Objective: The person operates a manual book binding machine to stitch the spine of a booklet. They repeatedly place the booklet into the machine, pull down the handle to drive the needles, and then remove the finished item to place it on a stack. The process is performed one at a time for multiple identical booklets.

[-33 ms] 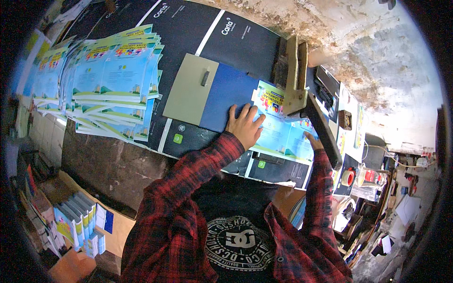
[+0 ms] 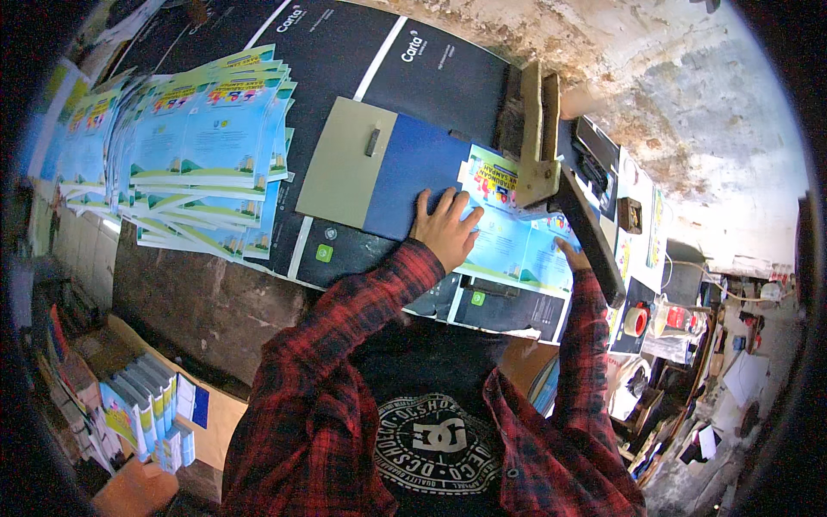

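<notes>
Printed sheet (image 2: 501,246), one: lying just beside the blue board (image 2: 409,168), partly hidden by a black bar (image 2: 594,237); likely light, flexible, easily creased, best taken by its edges. Left hand (image 2: 445,233): resting across board and sheet, fingers lying apart. Right hand (image 2: 575,258): touching the sheet's right side, finger closure not discernible

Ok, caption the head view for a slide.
Left hand and right hand at a printed sheet, more sheets piled to the left.

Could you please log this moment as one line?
left hand: spread over blue board and printed sheet; right hand: at sheet's right side; sheet pile: far left
</notes>
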Demonstrator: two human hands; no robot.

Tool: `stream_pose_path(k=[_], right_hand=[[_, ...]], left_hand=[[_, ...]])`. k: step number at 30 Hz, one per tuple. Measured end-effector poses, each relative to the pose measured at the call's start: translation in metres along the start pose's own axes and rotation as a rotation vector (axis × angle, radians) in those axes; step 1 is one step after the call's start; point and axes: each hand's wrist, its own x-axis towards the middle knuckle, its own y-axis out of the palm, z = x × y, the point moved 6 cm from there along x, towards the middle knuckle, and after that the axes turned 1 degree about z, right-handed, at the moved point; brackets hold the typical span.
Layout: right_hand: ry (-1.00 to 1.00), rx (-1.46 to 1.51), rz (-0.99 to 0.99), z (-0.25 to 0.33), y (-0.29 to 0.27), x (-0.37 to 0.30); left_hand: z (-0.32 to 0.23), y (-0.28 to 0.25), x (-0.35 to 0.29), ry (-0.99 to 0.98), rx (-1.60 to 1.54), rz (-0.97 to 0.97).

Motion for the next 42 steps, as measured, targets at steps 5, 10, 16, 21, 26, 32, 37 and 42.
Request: stream_pose_path(k=[5,10,16,21,26,32,37,42], right_hand=[[-0.044,-0.108,-0.028,0.04,-0.063,0.019],[-0.021,0.34,-0.085,0.257,-0.206,0.048],[-0.197,0.094,0.136,0.353,-0.192,0.006],[-0.122,-0.092,-0.142,0.315,-0.074,-0.052],[-0.199,0.05,-0.124,0.316,-0.089,-0.05],[-0.143,0.692,0.353,0.307,-0.173,0.006],[-0.13,0.391,-0.092,0.178,-0.116,0.043],[0.089,-0.001,0.056,0.113,-0.032,-0.06]], left_hand=[[-0.003,0.0,0.006,-0.006,-0.027,0.044],[0.001,0.003,0.004,-0.043,0.061,0.087],[0.001,0.001,0.004,-0.032,0.143,0.055],[-0.01,0.002,0.006,-0.027,0.071,0.094],[-0.007,0.001,0.005,-0.025,0.122,0.068],[-0.003,0.005,0.001,-0.045,0.167,0.074],[0.009,-0.008,0.01,-0.111,-0.05,-0.113],[0.013,-0.001,0.006,-0.3,-0.115,0.071]])
